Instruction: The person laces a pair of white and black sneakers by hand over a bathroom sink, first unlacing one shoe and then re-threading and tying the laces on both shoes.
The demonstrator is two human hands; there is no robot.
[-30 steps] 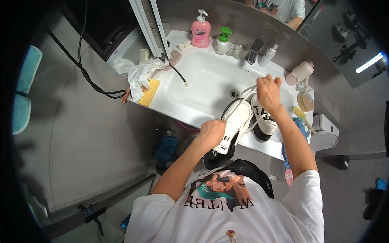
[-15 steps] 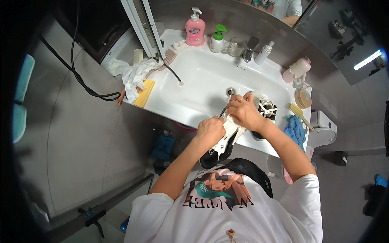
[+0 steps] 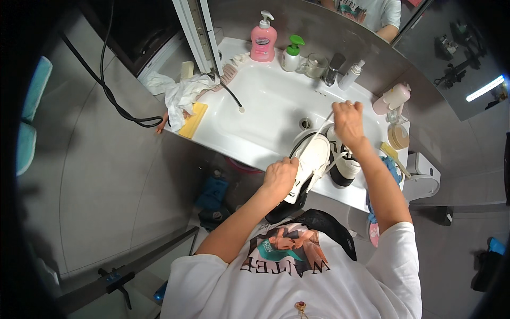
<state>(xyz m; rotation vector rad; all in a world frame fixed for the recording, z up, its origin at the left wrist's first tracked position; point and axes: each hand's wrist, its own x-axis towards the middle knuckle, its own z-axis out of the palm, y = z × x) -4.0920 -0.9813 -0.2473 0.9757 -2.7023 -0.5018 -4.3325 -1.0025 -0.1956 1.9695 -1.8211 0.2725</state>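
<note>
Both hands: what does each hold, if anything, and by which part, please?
The left hand holds a shoe by its side; the right hand, a white lace, exact spot hidden.

the white sink (image 3: pixel 263 106) bears a pink pump bottle (image 3: pixel 263 44), a glass cup (image 3: pixel 316 66) and a black-and-white shoe (image 3: pixel 348 168)

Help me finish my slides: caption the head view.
At a white sink, the left hand grips a black-and-white shoe; the right hand holds a white lace taut.

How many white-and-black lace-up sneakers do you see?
2: one white-and-black sneaker in the left hand, another white-and-black sneaker just to its right, by the white sink's front edge. More could be hidden.
</note>
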